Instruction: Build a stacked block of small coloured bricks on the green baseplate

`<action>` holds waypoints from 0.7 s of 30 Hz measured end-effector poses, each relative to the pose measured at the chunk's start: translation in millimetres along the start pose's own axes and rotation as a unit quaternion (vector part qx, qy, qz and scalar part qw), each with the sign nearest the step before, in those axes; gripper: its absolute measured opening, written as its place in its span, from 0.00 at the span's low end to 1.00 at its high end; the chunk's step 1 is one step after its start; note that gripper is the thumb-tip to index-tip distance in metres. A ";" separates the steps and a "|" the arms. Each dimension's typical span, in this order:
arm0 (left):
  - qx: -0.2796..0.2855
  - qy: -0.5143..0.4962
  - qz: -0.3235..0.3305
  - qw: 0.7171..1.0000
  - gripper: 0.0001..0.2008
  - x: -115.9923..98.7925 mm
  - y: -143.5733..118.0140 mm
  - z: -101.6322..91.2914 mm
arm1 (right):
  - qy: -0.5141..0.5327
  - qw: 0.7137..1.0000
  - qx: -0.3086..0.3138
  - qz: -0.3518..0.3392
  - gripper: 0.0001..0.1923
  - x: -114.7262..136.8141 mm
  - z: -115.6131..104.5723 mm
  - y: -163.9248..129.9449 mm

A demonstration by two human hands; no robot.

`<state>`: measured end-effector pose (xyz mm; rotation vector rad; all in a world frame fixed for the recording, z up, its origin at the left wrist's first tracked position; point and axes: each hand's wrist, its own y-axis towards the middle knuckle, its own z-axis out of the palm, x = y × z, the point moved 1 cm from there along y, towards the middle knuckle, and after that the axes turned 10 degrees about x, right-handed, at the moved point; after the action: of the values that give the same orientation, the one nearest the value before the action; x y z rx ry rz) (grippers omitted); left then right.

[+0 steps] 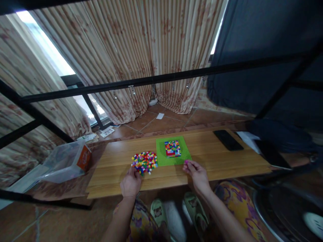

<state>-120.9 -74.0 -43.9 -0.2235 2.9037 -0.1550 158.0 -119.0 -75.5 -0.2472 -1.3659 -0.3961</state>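
My right hand [197, 174] pinches a small magenta toy brick [186, 162] between thumb and fingers, by the near right corner of the green baseplate [161, 158]. On that plate stands a low square block built of many multicoloured toy bricks [173, 149]. To the left of the plate lies a loose pile of small bricks [145, 161] in many colours. My left hand [131, 183] is at the pile's near left edge, its fingers bent together and touching the bricks. What its fingertips hold, if anything, is too small to make out.
All this lies on a long wooden board [202, 148]. A black phone [228, 140] rests on its right part, with papers [248, 139] beyond. A clear plastic box [65, 161] is on the left. A black metal bar [156, 79] crosses before the curtains [121, 50].
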 end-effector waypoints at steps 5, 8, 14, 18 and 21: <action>0.001 0.003 0.002 1.000 0.14 -0.5 -0.3 -1.1 | -0.101 0.993 0.036 -0.044 0.21 12.6 7.7 20.2; 0.002 0.002 0.000 1.000 0.13 -1.4 -0.6 -2.2 | -0.187 0.975 0.076 -0.097 0.15 23.7 13.7 36.5; 0.000 -0.001 -0.004 1.000 0.13 -2.1 -0.9 -3.1 | -0.301 0.932 0.117 -0.163 0.10 24.6 20.6 61.2; 0.004 -0.003 -0.003 1.000 0.14 -0.5 0.1 -1.7 | -0.336 0.918 0.116 -0.176 0.10 16.2 19.4 66.0; 0.002 -0.003 0.000 1.000 0.14 1.2 0.7 0.7 | -0.345 0.914 0.111 -0.180 0.11 13.8 18.6 66.8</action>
<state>-121.9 -73.6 -44.8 -0.2230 2.8983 -0.1590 171.1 -52.7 -54.6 0.0740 -2.1534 -0.4767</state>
